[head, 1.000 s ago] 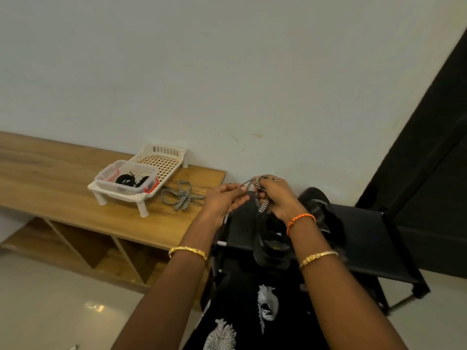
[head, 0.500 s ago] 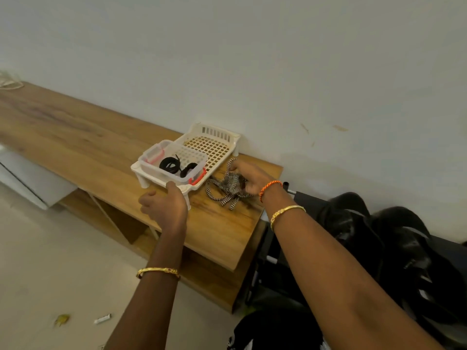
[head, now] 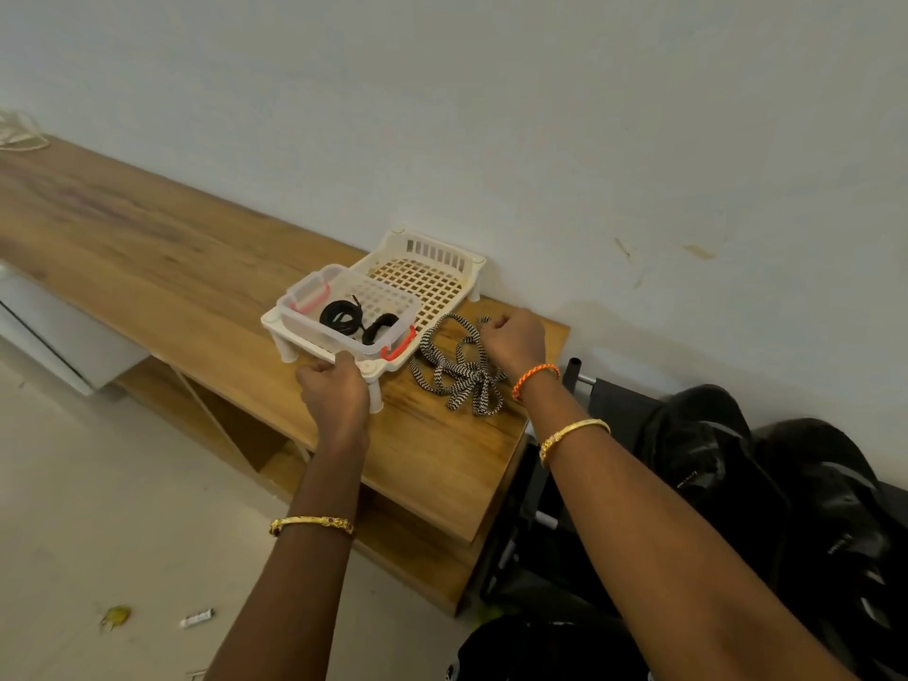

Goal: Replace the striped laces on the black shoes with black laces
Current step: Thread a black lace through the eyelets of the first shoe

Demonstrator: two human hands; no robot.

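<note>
Left hand (head: 335,391) is gripping the white lattice rack's (head: 427,282) rim; right hand (head: 513,339), at three o'clock, is pinching woven striped laces (head: 462,373) (zigzag pattern).

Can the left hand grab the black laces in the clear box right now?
Probably yes. The left hand grips the white rack at its near edge, right beside the clear box. The box has no lid on, and nothing covers the black laces. It would have to let go first.
</note>
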